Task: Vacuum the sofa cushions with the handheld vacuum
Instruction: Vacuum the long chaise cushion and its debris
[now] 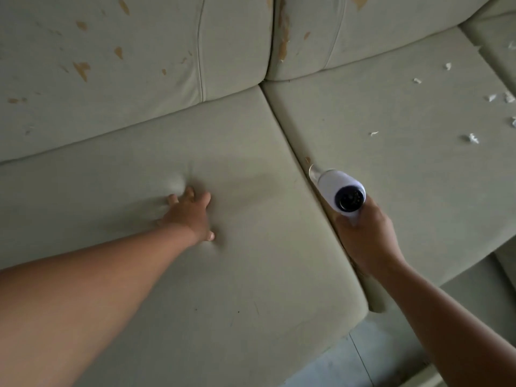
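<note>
**Vacuum nozzle in the seam between two seat cushions**

The right hand (365, 241) is wrapped around the handle of a white handheld vacuum (342, 192), fingers closed tight on it; the vacuum's dark round rear end faces the camera, and its clear nozzle (314, 171) points down into the gap (290, 143) between the left seat cushion (237, 275) and the right seat cushion (391, 163). The left hand (190, 213) lies palm-down on the left seat cushion, fingers spread fairly wide and pressing a dent into the fabric; it holds nothing. Small white scraps of debris (472, 138) are scattered over the right seat cushion, well apart from the nozzle, towards the far right edge; the back cushions (125, 65) above show brownish patches where the surface has flaked. A strip of pale floor (363, 358) shows below the sofa's front edge.
</note>
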